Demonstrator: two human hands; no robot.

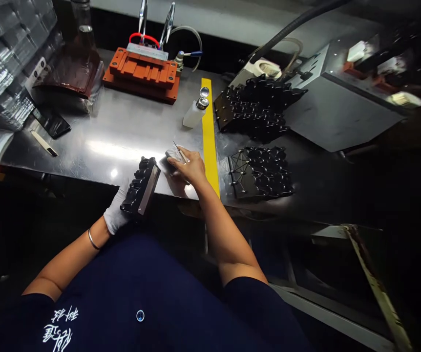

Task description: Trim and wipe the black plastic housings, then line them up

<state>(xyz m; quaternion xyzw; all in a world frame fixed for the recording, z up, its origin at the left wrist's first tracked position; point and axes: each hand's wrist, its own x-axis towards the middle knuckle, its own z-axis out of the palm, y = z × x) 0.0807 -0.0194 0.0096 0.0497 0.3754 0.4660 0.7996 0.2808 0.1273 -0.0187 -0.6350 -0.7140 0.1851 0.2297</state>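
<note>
My left hand (117, 210), in a white glove, is closed on a black moulded plastic part (142, 188) at the table's front edge. The part is tilted; rounded lobes line one side and a flat, shinier strip runs along the other. My bare right hand (193, 168) is closed a little above the metal table (133, 122), to the right of the part and apart from it. Between its fingers is a slim pen-like tool (183, 156) with a thin pointed tip. A small greyish pad or cloth (170, 155) is also at its fingertips; its exact kind is unclear.
An orange fixture (142, 73) with upright metal levers stands at the back. A white pump bottle (195, 113) stands by the yellow tape (209, 137). Black parts (262, 171) are stacked right, beside a grey metal box (342, 98). Left lie a phone (57, 124), a utility knife (44, 143) and clear trays (9, 49).
</note>
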